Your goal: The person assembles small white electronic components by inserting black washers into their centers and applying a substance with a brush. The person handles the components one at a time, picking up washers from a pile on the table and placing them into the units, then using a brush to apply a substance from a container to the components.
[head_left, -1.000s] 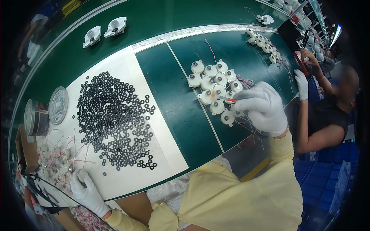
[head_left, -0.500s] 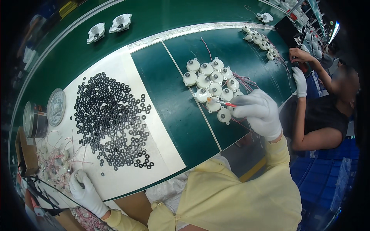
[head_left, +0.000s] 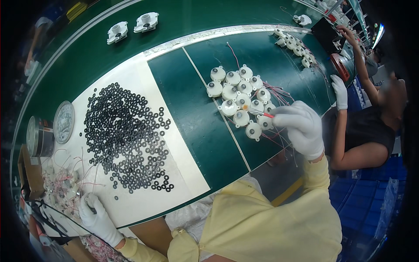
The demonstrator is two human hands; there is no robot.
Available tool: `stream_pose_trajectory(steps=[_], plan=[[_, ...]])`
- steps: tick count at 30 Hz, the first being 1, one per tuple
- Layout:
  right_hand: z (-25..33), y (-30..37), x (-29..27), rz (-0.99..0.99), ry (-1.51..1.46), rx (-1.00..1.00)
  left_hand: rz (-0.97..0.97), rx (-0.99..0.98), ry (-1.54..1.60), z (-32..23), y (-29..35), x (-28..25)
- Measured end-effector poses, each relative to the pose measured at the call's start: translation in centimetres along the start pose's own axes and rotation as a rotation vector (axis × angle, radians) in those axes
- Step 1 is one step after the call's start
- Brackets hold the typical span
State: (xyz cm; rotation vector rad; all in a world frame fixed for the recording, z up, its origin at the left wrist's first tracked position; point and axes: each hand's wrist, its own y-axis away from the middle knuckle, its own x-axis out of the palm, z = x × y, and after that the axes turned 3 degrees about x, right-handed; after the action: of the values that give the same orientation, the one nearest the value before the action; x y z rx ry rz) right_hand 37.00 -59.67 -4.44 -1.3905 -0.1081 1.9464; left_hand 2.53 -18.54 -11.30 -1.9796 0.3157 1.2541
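Observation:
My right hand (head_left: 302,131), in a white glove, is closed around a thin brush (head_left: 266,115) with a red handle. Its orange-brown tip is over a cluster of white round motors (head_left: 230,91), each with a dark centre, close to one in the middle. Red and pink wires (head_left: 279,90) trail from the cluster's right side. My left hand (head_left: 97,218), gloved too, rests at the table's front left edge with curled fingers. Beside it lies a tangled heap of small white parts with pink wires (head_left: 65,185); what its fingers hold, if anything, is hidden.
Many black rubber rings (head_left: 124,126) cover the white sheet (head_left: 187,174). A tin can (head_left: 39,136) and its round lid (head_left: 64,122) stand left. Two white housings (head_left: 146,22) sit on the far green belt. At right, a co-worker (head_left: 362,135) sits near another motor cluster (head_left: 296,46).
My right hand and brush have shifted slightly right and up over the motors. The two housings moved right along the belt. The co-worker's bare hand rose. My left hand stayed still.

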Motion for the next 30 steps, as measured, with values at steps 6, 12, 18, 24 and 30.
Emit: stream_pose_trajectory(steps=[6,12,18,24,30], plan=[[1.0,-1.5,0.1,0.03,0.003,-0.054,-0.007,0.001,0.012,0.1,0.1,0.1],[0.8,-2.4,0.0,0.078,0.034,-0.085,-0.005,-0.005,0.029,0.1,0.1,0.1],[0.8,-2.4,-0.4,0.115,0.05,-0.116,0.01,-0.011,0.025,-0.1,0.0,0.0],[0.9,-1.9,-0.5,0.12,0.068,-0.131,0.012,-0.038,0.031,-0.6,0.0,-0.1],[1.1,-1.6,-0.9,0.043,0.091,-0.102,-0.002,-0.022,0.014,-0.1,0.0,0.0]])
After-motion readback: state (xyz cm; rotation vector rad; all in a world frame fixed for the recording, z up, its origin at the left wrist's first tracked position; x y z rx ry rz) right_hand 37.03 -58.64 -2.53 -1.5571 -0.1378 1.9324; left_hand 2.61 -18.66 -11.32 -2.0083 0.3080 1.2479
